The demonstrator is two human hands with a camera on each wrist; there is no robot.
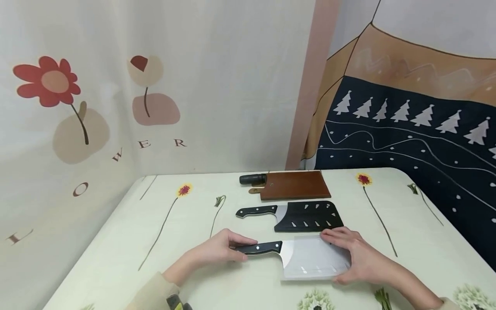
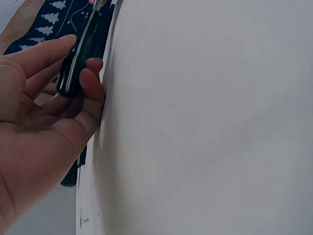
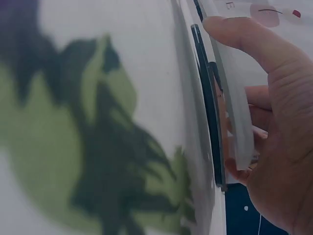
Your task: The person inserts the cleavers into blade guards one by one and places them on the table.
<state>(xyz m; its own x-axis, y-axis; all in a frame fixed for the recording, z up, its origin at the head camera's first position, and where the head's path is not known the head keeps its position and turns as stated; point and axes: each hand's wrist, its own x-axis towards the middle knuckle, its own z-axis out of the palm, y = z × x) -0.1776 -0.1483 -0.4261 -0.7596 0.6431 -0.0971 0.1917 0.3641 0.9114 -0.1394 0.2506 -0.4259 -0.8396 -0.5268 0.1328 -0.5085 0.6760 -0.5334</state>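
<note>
A cleaver [image 1: 287, 250] with a black riveted handle lies toward the front of the table, its blade inside a translucent white blade cover [image 1: 315, 260]. My left hand [image 1: 218, 252] pinches the end of the handle between thumb and fingers. In the left wrist view the dark handle [image 2: 73, 73] shows between the fingertips. At the other end, my right hand [image 1: 360, 260] grips the cover across its two long edges. The right wrist view has the pale cover [image 3: 238, 117] edge-on, with the thumb along one edge and fingers behind.
Just behind lies a second cleaver [image 1: 256, 211] in a slotted black cover [image 1: 310, 216]. Farther back is a brown leather-like sheath [image 1: 296, 186] with a black handle [image 1: 252, 179] at its left. The flower-printed tablecloth [image 1: 201, 275] covers the table; a curtain [image 1: 224, 86] hangs behind.
</note>
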